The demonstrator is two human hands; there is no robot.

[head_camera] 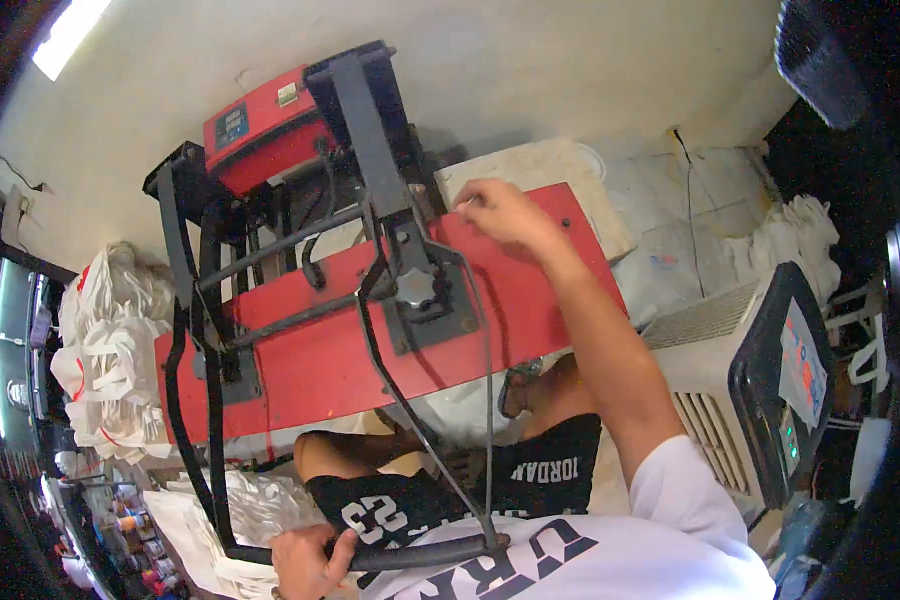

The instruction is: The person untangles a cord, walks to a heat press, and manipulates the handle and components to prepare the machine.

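Note:
A large heat press with a red upper plate (pixel 307 367) fills the middle of the view. My left hand (pixel 313 561) grips the black tubular handle bar (pixel 427 553) of the press near my lap. My right hand (pixel 499 210) is over the far right part of the red plate, its fingers curled close together; whether they hold something small cannot be told. A silver star-shaped knob (pixel 418 288) sits on a black bracket on the plate. What lies beneath the plate is mostly hidden.
Stacks of white fabric bags (pixel 112 360) stand at the left, with more white bags (pixel 255 510) below. A red control box (pixel 262 127) is behind the press. An air cooler (pixel 720 375) stands at the right, and a pale board (pixel 592 195) lies behind the plate.

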